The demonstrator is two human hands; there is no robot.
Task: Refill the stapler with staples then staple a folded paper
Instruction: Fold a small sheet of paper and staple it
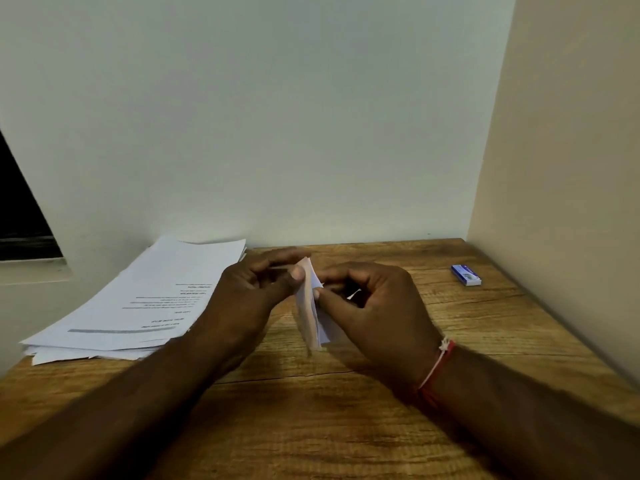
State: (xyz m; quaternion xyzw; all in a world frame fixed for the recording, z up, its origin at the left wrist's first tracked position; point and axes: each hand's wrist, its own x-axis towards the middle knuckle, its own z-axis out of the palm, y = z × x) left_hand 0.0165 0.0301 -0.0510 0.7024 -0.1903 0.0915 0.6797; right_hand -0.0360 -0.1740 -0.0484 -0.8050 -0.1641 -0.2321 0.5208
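A small folded white paper (pixel 310 308) stands on edge above the middle of the wooden table (pixel 346 427), held between both hands. My left hand (pixel 252 292) pinches its upper part with thumb and curled fingers. My right hand (pixel 374 306) pinches it from the right side, its thumb against the fold. A small blue box of staples (pixel 466 275) lies on the table at the far right, apart from both hands. No stapler shows in this view.
A thick stack of printed white sheets (pixel 138 306) lies at the table's back left, close to my left forearm. Pale walls close the table in behind and along the right side. A dark opening (pixel 20 216) sits at far left.
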